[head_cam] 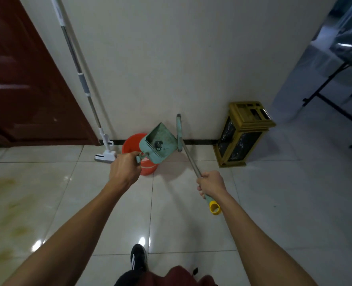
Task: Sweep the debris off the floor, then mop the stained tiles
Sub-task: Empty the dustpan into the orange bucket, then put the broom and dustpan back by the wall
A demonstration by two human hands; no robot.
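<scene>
Your left hand (125,169) is curled tight round the short handle of the green dustpan (158,143), which hangs tilted in the air just beyond your knuckles, above the orange bucket (148,167). A small dark bit of debris (157,144) sits inside the pan. Your right hand (212,183) grips the broom (188,155) near its yellow-capped end; the metal shaft slants away from your fist to the green head, close beside the dustpan. The mop (84,87) leans against the wall, its white head on the floor beside the bucket. A yellowish stain (3,219) covers the tiles at the floor's left edge. A gold-framed bin (243,133) stands against the wall, right of the broom.
</scene>
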